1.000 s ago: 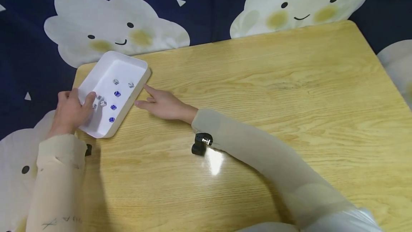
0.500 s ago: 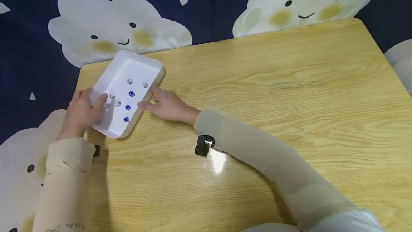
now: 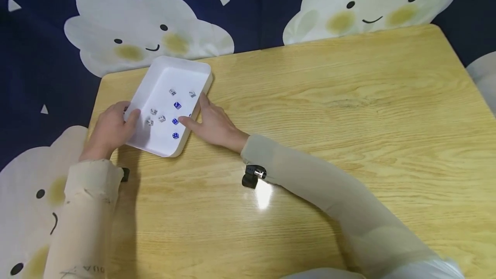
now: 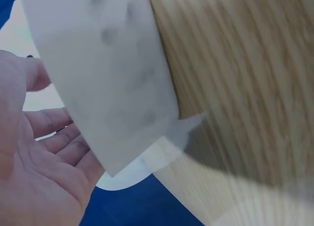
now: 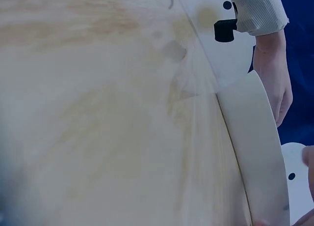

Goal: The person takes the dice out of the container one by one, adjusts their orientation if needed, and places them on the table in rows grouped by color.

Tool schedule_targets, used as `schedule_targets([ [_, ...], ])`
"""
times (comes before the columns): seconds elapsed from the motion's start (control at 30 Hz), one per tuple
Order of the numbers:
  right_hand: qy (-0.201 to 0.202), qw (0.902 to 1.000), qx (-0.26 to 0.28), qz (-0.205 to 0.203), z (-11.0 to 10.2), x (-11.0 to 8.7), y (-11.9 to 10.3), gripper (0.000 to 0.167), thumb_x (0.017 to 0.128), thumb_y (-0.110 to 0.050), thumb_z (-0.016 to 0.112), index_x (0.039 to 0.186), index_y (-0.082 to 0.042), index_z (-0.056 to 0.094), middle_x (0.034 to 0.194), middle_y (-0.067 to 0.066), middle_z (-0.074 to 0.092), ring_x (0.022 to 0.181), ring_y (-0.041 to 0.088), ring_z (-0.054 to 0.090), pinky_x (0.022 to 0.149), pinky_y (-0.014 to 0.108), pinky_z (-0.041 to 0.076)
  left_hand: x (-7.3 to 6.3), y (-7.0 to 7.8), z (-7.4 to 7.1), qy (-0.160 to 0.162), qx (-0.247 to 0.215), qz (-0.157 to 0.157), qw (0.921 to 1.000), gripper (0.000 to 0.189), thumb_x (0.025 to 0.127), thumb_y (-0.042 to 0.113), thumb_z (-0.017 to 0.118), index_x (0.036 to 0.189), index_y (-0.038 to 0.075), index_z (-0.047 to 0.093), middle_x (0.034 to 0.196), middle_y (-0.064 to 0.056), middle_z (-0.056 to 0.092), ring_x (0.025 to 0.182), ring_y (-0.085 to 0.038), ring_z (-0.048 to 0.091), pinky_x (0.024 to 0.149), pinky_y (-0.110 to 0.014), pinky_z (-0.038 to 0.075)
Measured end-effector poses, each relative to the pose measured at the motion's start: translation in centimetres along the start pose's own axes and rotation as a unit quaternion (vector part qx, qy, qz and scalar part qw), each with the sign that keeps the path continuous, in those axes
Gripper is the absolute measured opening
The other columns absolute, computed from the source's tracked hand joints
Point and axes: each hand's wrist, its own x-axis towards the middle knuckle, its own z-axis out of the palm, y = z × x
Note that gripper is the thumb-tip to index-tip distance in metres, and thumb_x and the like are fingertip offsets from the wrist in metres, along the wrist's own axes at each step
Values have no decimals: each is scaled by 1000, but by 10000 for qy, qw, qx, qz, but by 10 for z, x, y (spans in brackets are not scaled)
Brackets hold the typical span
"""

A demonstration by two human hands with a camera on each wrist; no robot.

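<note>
In the head view a shallow white tray [image 3: 182, 74] sits at the table's far left, slanted. Inside lie several clear-white dice [image 3: 162, 118] and a few blue dice [image 3: 175, 135]. My left hand [image 3: 110, 128] grips the tray's left wall, thumb over the rim and fingers outside. On the opposite side my right hand [image 3: 217, 126] holds the right wall, its thumb reaching over the rim near a blue die. The left wrist view shows the tray's pale outer face [image 4: 108, 88] beside my left palm [image 4: 49, 172]. Down the right wrist view runs the tray's long wall [image 5: 260, 152].
The wooden table [image 3: 329, 132] stretches away to the right. A dark blue cloth [image 3: 252, 7] with smiling clouds hangs along its back and left edges. A small black device [image 3: 253, 175] is strapped under the right sleeve.
The tray has slid to the right with the dice in it, my left hand moving along with it. My right thumb has come over the right rim from outside.
</note>
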Motion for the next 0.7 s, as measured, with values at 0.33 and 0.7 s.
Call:
schedule_targets([
  [0.33,43,9994,-334,22,-13,-8,6,100,98,-35,62,163,5,-3,173,20,15,151,29,43,124,38,36,-6,13,5,109,-92,196,9997,55,106,31,44,143,-10,48,138,-37,56,123,-53,57,102,-65,46],
  [0.7,110,9996,-166,215,-38,-26,22,98,93,-25,65,163,4,4,169,20,29,148,26,46,124,37,37,-17,30,22,123,-451,506,9976,50,99,12,55,145,-8,51,118,-34,68,103,-45,70,82,-52,58],
])
